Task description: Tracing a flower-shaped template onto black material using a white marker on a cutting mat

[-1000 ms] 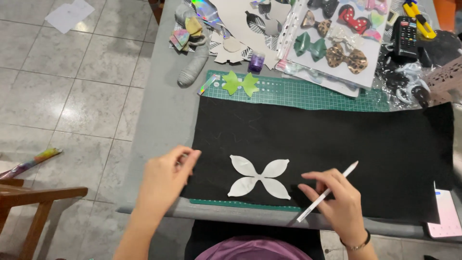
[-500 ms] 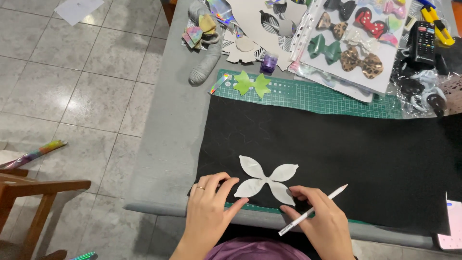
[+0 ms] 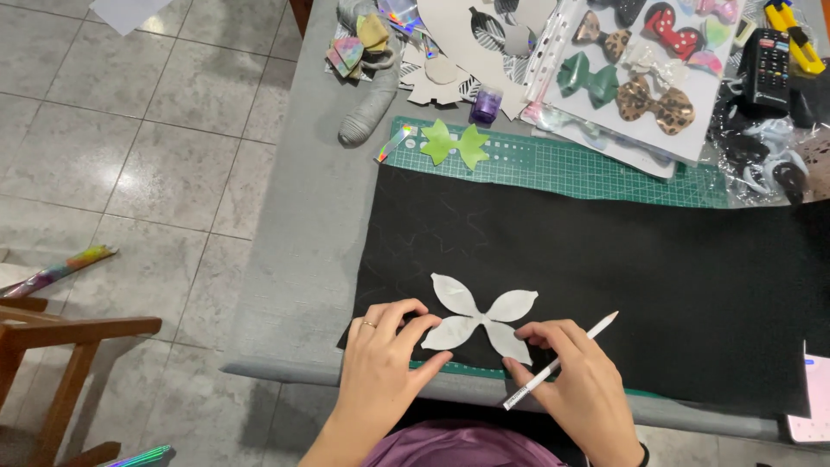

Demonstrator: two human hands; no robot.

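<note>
Near the desk's (image 3: 303, 259) front edge, the left hand (image 3: 380, 367) presses spread fingers on a white petal-shaped template (image 3: 480, 316) lying on black fabric (image 3: 605, 268). The right hand (image 3: 579, 389), closed around a white pencil (image 3: 562, 361), touches the template's lower right petal. A green cutting mat (image 3: 588, 169) and bows (image 3: 622, 91) lie toward the back edge.

white four-petal template (image 3: 482, 318) | flat on black fabric (image 3: 622, 285) near table's front edge | white pencil (image 3: 562, 361) tilted, just right of it
</note>
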